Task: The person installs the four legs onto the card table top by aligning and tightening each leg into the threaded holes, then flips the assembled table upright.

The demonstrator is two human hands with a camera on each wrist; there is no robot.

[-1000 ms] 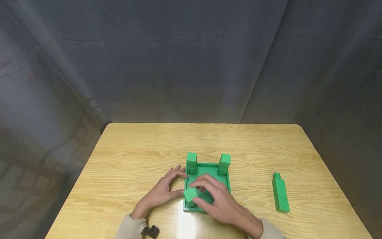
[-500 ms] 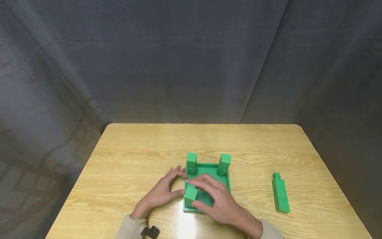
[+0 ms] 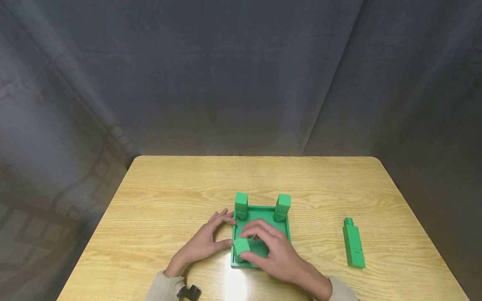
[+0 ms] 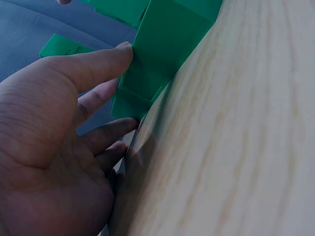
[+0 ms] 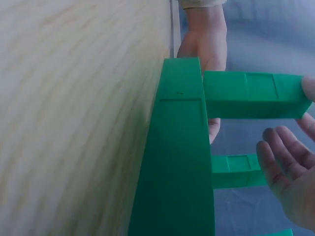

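Observation:
A shallow square green tabletop [image 3: 261, 214] lies rim up on the wooden table, like a small table upside down. Green square legs stand at three corners: far left [image 3: 241, 203], far right [image 3: 283, 204] and near left [image 3: 242, 247]. My right hand [image 3: 276, 256] pinches the top of the near-left leg between thumb and fingertips; the right wrist view shows this leg [image 5: 256, 93] upright against the tabletop's side. My left hand [image 3: 203, 241] rests beside the left rim, thumb [image 4: 110, 59] pressing the tabletop's side, other fingers extended.
A loose green leg [image 3: 354, 246] with a threaded round end lies on the wooden table [image 3: 169, 188] to the right. Dark grey curtains [image 3: 241, 83] hang behind the table and at both sides. A black strap device [image 3: 193, 292] sits on my left wrist.
The near-left leg has turned about its upright axis. My right fingers swung left round its top, then drew back to the right. My left hand has stayed in place.

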